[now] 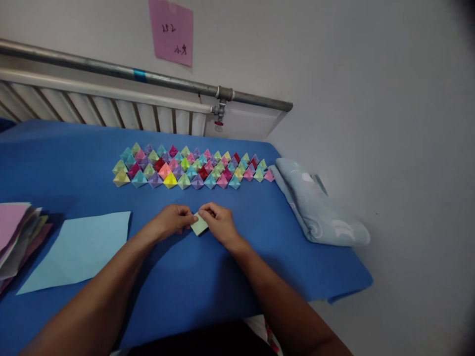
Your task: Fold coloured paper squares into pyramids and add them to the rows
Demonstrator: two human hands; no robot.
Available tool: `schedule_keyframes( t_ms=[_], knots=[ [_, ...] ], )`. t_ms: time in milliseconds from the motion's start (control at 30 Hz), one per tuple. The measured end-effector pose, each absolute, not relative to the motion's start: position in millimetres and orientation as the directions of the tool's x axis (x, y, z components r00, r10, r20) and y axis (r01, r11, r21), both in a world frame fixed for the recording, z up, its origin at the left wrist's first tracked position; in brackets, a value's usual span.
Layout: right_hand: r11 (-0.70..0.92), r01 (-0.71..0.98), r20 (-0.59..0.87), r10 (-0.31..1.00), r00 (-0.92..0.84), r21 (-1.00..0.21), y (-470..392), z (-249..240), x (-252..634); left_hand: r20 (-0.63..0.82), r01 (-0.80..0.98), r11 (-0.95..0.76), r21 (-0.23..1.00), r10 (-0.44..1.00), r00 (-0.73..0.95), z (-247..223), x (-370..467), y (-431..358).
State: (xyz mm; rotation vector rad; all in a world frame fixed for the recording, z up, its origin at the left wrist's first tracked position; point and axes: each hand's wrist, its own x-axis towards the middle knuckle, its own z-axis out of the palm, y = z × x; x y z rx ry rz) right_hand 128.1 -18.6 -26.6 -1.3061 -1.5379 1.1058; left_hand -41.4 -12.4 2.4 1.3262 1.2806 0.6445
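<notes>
A small folded square of pale green paper (199, 226) is held between my two hands, one corner pointing toward me. My left hand (173, 219) pinches its left corner between thumb and fingers. On the right side, the fingers of my right hand (219, 221) are closed on its upper right edge. Beyond my hands stand rows of small folded paper boats (184, 182) in many colours, such as green, purple, blue, pink, red and yellow.
On the left lie a light blue sheet (85, 249) and a stack of coloured paper (15, 237). A folded pale blue blanket (315, 207) rests at the right of the blue-covered surface (166, 296). Behind it are a radiator (126, 116), a metal pipe (174, 81) and a pink note (171, 32).
</notes>
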Motion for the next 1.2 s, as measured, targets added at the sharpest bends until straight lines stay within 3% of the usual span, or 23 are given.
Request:
schedule_keyframes(
  t_ms=[133,333,467,600,767,967,1200],
  knots=[
    [0.311,0.589,0.166,0.943,-0.289,-0.746,-18.5,-29.7,125.6,-0.306,0.490,0.182,0.853,0.934,0.185,-5.9,-46.9,-8.7],
    [0.390,0.663,0.159,0.910,-0.383,-0.639,-16.9,-23.8,123.5,-0.179,0.671,0.076,0.738,0.980,0.085,-5.1,-47.2,-16.2],
    [0.458,0.716,0.175,0.883,-0.435,-0.528,-14.4,-24.2,126.5,0.122,0.676,-0.377,0.633,0.911,0.393,-13.0,-49.4,-26.6],
    [0.493,0.737,0.188,0.867,-0.462,-0.463,-11.7,-29.5,129.2,0.195,0.630,-0.587,0.509,0.791,0.580,-30.7,-59.9,-29.6],
    [0.568,0.692,0.224,0.819,-0.528,-0.445,-16.7,-35.0,133.9,0.203,0.602,-0.687,0.407,0.710,0.674,-38.6,-70.4,-29.8],
    [0.689,0.599,0.270,0.718,-0.641,-0.408,-19.4,-34.3,142.3,0.196,0.580,-0.694,0.426,0.697,0.690,-29.0,-74.0,-32.6],
    [0.651,0.626,0.146,0.734,-0.664,-0.430,-25.8,-14.7,149.3,0.163,0.552,-0.698,0.457,0.676,0.719,-23.6,-80.9,-26.3]
  ],
)
